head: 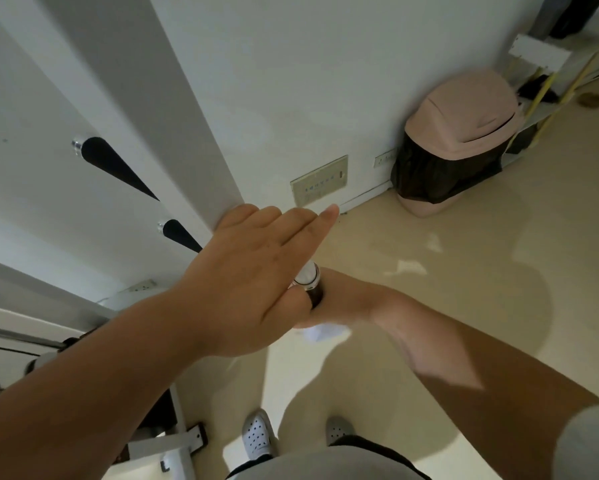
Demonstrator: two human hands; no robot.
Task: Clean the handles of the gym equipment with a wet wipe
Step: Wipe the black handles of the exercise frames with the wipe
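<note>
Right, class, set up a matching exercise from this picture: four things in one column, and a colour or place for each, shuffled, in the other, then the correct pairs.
Things:
1. bin lid
2. shoes
3. wipe
4. upper handle

Descriptions:
A. black, with a silver end cap
B. white, showing under the right hand
C. pink, in the corner by the wall
D. white with small holes, at the bottom of the view

Pairs: 1-C, 2-D, 3-B, 4-A
</note>
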